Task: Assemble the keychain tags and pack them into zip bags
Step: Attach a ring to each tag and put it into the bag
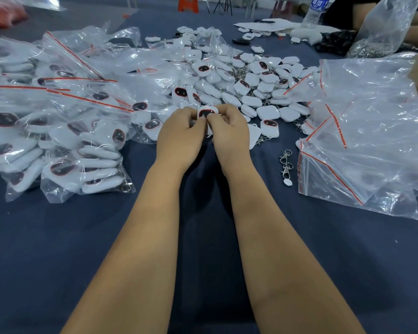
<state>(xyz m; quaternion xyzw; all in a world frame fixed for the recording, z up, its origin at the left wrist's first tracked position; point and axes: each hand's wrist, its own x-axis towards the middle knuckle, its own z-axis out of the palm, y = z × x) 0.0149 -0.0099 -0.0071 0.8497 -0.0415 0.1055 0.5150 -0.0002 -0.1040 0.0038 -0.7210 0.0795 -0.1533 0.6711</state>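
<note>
A single wide-angle view, worn on the person's head, looks forward and steeply down across the dark blue cloth-covered tabletop (58, 249). It sits close: both bare forearms run up from the bottom edge to mid-frame. The tabletop's far edge lies near the top, where straight lines bend with the lens.

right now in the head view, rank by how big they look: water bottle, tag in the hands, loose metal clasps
1. water bottle, partly cropped and far off
2. metal clasps
3. tag, partly covered by fingers; close to the clasps, so unsure
</note>
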